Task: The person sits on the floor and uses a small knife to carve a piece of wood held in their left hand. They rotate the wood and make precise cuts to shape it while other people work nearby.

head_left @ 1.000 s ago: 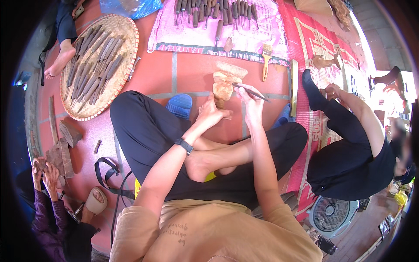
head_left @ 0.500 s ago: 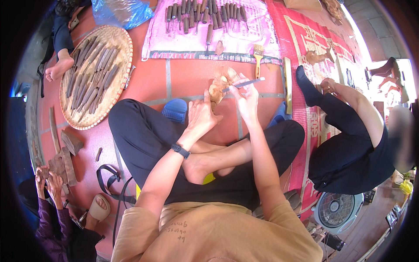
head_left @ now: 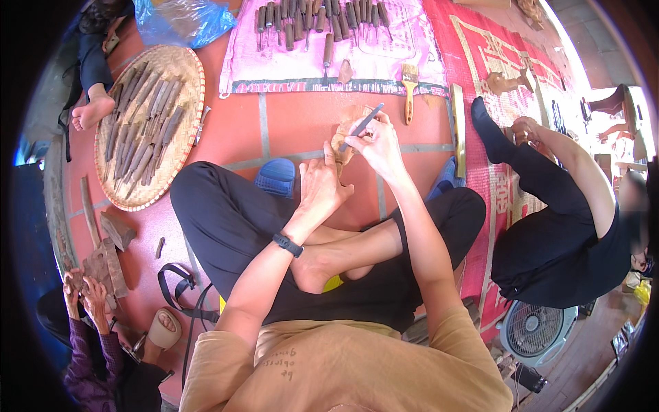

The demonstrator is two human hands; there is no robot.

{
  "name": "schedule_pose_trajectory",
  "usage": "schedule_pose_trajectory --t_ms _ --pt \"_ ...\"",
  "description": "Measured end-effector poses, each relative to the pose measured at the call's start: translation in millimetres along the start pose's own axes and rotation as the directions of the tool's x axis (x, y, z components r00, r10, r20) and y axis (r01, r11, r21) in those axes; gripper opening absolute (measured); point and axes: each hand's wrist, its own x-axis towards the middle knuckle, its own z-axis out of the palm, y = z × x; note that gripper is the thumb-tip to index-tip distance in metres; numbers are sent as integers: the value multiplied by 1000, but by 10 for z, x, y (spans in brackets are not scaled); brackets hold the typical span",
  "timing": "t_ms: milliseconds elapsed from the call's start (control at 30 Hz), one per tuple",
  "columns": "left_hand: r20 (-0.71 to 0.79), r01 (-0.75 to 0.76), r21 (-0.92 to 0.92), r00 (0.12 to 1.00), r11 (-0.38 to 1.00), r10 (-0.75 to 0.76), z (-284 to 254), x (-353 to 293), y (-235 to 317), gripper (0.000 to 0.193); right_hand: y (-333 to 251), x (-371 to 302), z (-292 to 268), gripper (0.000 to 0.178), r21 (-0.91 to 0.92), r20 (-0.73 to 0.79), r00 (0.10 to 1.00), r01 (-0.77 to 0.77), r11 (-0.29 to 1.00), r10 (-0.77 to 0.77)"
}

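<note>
A small light-brown wood carving (head_left: 341, 137) lies on the tiles in front of my crossed legs. My left hand (head_left: 318, 185) presses on its near side, index finger stretched along it and thumb out to the right. In my right hand (head_left: 379, 145) is a slim dark-grey file (head_left: 365, 121), pinched between thumb and fingers. Its lower end meets the carving, and its other end points up and away to the right. My hand and the file partly cover the carving, so its full shape cannot be made out.
Beyond lies a pink sheet (head_left: 288, 75) with several wooden-handled chisels (head_left: 328, 51) and a flat brush (head_left: 409, 93) at its edge. A round woven tray (head_left: 195, 103) of tools sits left. Blue slippers (head_left: 276, 177) are near my knees. Co-workers sit left and right; a fan (head_left: 534, 329) stands right.
The file has swung from nearly level to a steep upward slant, and my right hand has turned with it. My left hand stays by the carving. The whole view has shifted slightly.
</note>
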Motion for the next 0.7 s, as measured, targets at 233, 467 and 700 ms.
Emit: schedule_pose_trajectory --t_ms 233,467,700 --pt "-22 -6 8 1000 1000 6 68 -7 5 109 84 8 76 16 -78 -64 996 54 995 -60" --pt "-30 6 15 1000 1000 -6 70 -18 21 108 -15 6 85 14 -35 -110 994 2 999 -6" --pt "-38 -1 25 999 1000 2 92 -16 43 109 11 7 85 13 -56 -111 994 -13 998 7"
